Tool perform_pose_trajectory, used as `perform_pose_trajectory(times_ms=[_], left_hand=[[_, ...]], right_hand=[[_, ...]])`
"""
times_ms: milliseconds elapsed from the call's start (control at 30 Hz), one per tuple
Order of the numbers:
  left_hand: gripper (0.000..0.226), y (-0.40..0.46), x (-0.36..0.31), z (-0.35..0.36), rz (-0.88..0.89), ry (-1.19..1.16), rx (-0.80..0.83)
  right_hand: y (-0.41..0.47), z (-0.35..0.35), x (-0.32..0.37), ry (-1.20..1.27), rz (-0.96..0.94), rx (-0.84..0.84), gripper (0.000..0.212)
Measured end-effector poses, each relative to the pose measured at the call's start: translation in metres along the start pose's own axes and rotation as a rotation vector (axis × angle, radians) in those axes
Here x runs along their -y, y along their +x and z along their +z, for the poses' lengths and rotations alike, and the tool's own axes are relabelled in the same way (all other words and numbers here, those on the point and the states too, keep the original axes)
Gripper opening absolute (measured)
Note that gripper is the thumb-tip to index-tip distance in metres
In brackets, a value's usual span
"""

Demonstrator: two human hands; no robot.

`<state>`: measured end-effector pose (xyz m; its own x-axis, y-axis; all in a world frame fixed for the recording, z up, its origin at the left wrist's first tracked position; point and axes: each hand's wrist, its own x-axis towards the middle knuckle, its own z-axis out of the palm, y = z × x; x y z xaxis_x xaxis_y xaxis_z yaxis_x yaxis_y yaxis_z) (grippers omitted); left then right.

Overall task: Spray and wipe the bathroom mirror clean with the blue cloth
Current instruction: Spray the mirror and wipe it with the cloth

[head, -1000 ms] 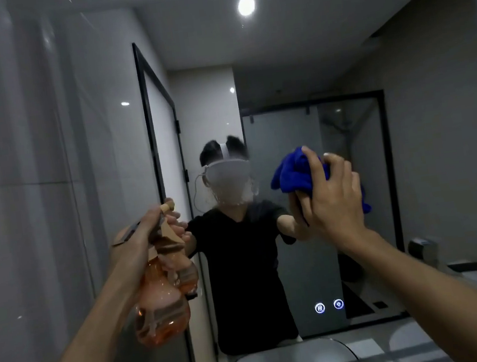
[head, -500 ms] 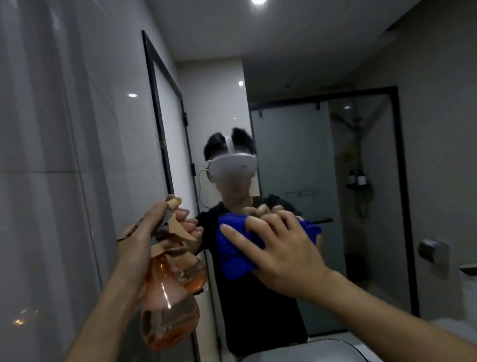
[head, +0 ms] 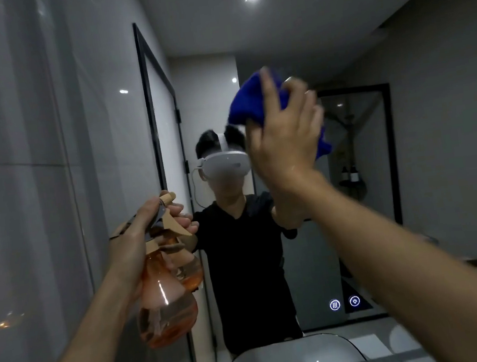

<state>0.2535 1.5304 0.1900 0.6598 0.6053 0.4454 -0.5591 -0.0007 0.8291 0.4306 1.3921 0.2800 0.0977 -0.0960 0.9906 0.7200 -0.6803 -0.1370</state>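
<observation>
Blue cloth (head: pixel 251 101): upper centre of frame, bunched against the mirror (head: pixel 409 160) under the right hand (head: pixel 284 145), fingers spread, pressing. Likely soft, light; take by a gathered fold. Spray bottle (head: pixel 165 307): lower left, left hand (head: pixel 136 238) gripping its neck.

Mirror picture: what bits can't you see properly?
- Blue cloth: head view, motion-blurred; the right hand covers its middle.
- Spray bottle: the left hand hides most of its trigger.
- Sink: cut off by the bottom edge.
- Two lit mirror icons: too small to read.
- Any streaks on the mirror: too dim to tell.
</observation>
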Motion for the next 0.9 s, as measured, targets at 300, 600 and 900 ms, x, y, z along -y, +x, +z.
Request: perform_pose_trajectory(times_ms=[300, 600, 900], left_hand=[[0.052, 0.002, 0.001, -0.002, -0.02, -0.006, 0.022], [0.041, 0.008, 0.006, -0.004, -0.048, -0.134, 0.059], [0.04, 0.01, 0.009, -0.011, -0.043, -0.087, 0.073]], right_hand=[[-0.142, -0.012, -0.07, 0.121, -0.746, 0.081, 0.049], [0.017, -0.018, -0.077, -0.016, -0.017, 0.005, 0.069], [-0.085, -0.002, -0.012, 0.046, -0.569, 0.102, 0.064]])
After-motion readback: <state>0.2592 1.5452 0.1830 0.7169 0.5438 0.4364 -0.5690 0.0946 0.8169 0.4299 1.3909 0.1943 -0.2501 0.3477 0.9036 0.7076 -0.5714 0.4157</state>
